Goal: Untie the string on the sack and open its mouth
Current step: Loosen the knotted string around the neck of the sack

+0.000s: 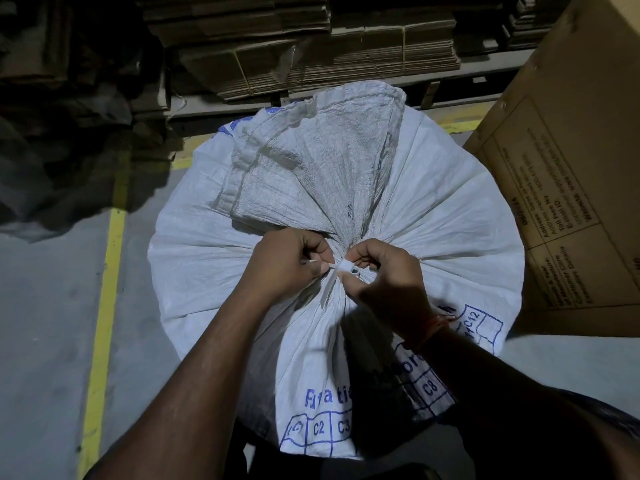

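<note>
A big white woven sack [433, 209] with blue print stands on the floor below me, its mouth gathered into a tight neck at the centre. A flat white string [341, 266] is knotted around that neck. My left hand [287, 263] pinches one end of the string on the left of the knot. My right hand [384, 275] pinches the string on the knot's right side. The loose flap of the sack's mouth [311, 168] lies folded over the far side.
A large brown cardboard box [575, 188] stands close at the right, touching the sack. Stacks of flattened cartons [311, 50] on pallets fill the back. A yellow floor line [104, 306] runs along the grey floor at the left.
</note>
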The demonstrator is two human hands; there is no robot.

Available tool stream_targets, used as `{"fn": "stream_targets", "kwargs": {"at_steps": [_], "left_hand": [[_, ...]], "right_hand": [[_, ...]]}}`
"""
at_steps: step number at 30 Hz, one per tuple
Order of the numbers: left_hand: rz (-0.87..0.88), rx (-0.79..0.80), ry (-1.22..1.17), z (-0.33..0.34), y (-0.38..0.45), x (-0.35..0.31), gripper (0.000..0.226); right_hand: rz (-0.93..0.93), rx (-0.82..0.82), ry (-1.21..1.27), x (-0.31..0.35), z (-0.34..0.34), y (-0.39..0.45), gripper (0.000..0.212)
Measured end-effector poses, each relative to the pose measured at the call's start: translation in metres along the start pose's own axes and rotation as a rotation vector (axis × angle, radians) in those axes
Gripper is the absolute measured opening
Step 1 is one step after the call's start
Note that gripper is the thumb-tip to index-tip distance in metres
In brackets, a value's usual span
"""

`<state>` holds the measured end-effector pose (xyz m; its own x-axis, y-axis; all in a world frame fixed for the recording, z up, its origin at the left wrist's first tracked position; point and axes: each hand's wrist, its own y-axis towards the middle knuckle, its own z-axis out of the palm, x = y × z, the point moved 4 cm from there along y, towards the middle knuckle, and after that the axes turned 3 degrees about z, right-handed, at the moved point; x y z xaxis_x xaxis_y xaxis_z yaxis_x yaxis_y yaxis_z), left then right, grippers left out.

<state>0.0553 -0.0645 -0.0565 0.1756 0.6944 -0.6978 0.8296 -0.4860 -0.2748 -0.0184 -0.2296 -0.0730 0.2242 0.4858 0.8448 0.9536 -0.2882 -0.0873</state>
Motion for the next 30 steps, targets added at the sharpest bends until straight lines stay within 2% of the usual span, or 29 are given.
{"fn": "stream_targets", "kwargs": {"at_steps": [12,30], "left_hand": [[0.058,-0.010,-0.049,-0.0069,-0.0041,-0.0009,0.010],[0.020,-0.008,-0.073,-0.0035,-0.0032,-0.0009,0.013]], "right_hand": [[-0.022,-0.015,-0.020,0.0019,-0.0036,-0.0004,0.015],[0.019,-0.006,0.005,0.0028,-0.0022,-0.0006,0.014]]}}
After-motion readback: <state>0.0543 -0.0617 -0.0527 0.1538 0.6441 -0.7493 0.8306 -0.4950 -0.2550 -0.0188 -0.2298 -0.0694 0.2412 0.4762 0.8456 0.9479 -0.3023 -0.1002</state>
